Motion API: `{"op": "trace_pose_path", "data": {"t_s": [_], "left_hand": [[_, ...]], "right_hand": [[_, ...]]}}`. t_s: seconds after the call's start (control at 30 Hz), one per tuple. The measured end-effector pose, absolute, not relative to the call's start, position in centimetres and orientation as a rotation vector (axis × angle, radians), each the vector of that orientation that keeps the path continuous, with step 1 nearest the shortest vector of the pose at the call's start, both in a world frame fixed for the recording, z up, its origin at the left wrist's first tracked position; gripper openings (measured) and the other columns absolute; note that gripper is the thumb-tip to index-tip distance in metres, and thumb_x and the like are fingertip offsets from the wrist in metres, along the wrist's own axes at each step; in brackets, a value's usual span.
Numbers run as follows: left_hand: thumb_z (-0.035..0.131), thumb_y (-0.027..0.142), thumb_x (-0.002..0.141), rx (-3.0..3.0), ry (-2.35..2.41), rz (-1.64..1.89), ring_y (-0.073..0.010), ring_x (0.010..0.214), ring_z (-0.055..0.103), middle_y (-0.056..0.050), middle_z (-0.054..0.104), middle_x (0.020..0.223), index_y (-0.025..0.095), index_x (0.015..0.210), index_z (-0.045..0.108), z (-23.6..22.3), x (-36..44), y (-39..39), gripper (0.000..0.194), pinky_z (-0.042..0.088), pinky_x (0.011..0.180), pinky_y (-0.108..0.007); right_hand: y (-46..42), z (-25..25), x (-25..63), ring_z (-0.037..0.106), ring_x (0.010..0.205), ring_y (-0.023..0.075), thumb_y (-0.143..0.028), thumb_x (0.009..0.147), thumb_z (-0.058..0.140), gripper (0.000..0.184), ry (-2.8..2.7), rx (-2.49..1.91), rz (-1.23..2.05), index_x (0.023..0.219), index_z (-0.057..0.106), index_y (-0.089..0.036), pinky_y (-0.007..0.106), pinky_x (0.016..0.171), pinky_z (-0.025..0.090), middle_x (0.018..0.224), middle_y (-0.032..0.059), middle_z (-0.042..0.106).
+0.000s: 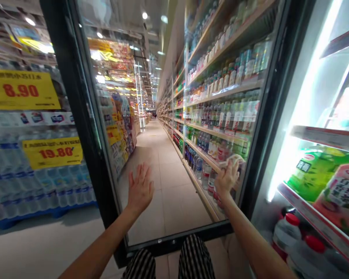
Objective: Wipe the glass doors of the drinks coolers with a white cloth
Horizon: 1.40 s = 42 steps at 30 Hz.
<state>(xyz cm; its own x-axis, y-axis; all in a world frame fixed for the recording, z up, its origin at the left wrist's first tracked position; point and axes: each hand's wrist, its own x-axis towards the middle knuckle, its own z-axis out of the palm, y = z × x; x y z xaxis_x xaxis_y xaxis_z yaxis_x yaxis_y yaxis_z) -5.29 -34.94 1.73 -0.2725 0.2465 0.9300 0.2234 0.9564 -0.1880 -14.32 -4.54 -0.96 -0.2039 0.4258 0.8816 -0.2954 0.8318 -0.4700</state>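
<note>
A glass door (151,224) in a black frame (251,128) stands in front of me, swung out from a lit refrigerator. My left hand (141,188) is spread flat at the lower left of the pane, palm toward the glass; whether it touches the glass I cannot tell. Toward the pane's lower right, my right hand (228,178) presses a crumpled pale cloth (237,161) to the glass, fingers over it. The cloth is partly hidden behind that hand.
Shelves with green and pink drink packs (341,193) and red-capped bottles (292,223) stand close on my right. Stacked water bottles (55,186) with yellow price signs (23,91) are at left. Through the glass run an aisle (152,143) and bottle shelves. My knees (193,257) are near the door's bottom edge.
</note>
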Motion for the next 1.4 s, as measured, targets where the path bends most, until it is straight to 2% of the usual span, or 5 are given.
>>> {"op": "trace_pose_path", "data": {"t_s": [0.17,0.47,0.63,0.97,1.4], "left_hand": [[0.045,0.014,0.083,-0.340,-1.833,0.005,-0.0224,0.137,0.012,-0.011,0.018,0.147,0.020,0.142,0.009,1.6,-5.6,-35.0,0.070,0.009,0.111,-0.050],[0.044,0.011,0.081,-0.768,-1.736,-0.200,-0.0217,0.135,0.021,-0.012,0.025,0.146,0.018,0.140,0.016,4.7,-4.4,-27.3,0.066,0.024,0.109,-0.045],[0.036,0.018,0.086,-0.956,-1.779,-0.411,-0.0189,0.133,0.026,-0.014,0.035,0.140,0.013,0.139,0.019,7.3,-6.2,-22.3,0.056,0.033,0.106,-0.039],[0.039,0.020,0.085,-0.560,-1.725,-0.069,-0.0221,0.137,0.011,-0.012,0.025,0.145,0.014,0.139,0.022,10.7,-9.8,-23.9,0.057,0.009,0.112,-0.045],[0.033,0.014,0.084,-1.081,-1.817,0.717,-0.0147,0.137,0.012,-0.003,0.024,0.146,0.015,0.137,0.028,9.3,-8.9,-28.3,0.053,0.014,0.112,-0.036]], "right_hand": [[-11.4,-1.8,-11.7,0.024,0.135,0.0197,-0.014,0.082,0.042,0.047,-1.715,0.683,0.212,0.128,0.045,-0.027,0.048,0.110,0.014,0.136,0.0065,0.044],[-9.0,4.2,-12.5,0.041,0.119,0.0270,-0.025,0.083,0.046,0.034,-1.477,0.191,0.696,0.115,0.057,-0.023,0.049,0.093,0.039,0.129,0.0126,0.044],[-13.5,2.8,-10.6,0.044,0.120,0.0173,-0.019,0.086,0.036,0.049,-1.545,0.686,0.725,0.135,0.031,-0.024,0.038,0.097,0.042,0.127,0.0088,0.050],[-6.5,1.4,-13.6,0.022,0.135,0.0267,-0.025,0.087,0.035,0.053,-1.605,0.192,0.548,0.139,0.024,-0.020,0.057,0.105,0.020,0.143,0.0156,0.030],[-6.6,1.1,-15.7,0.017,0.136,0.0275,-0.030,0.086,0.032,0.055,-1.599,0.130,0.499,0.140,0.024,-0.019,0.056,0.105,0.018,0.146,0.0141,0.025]]}}
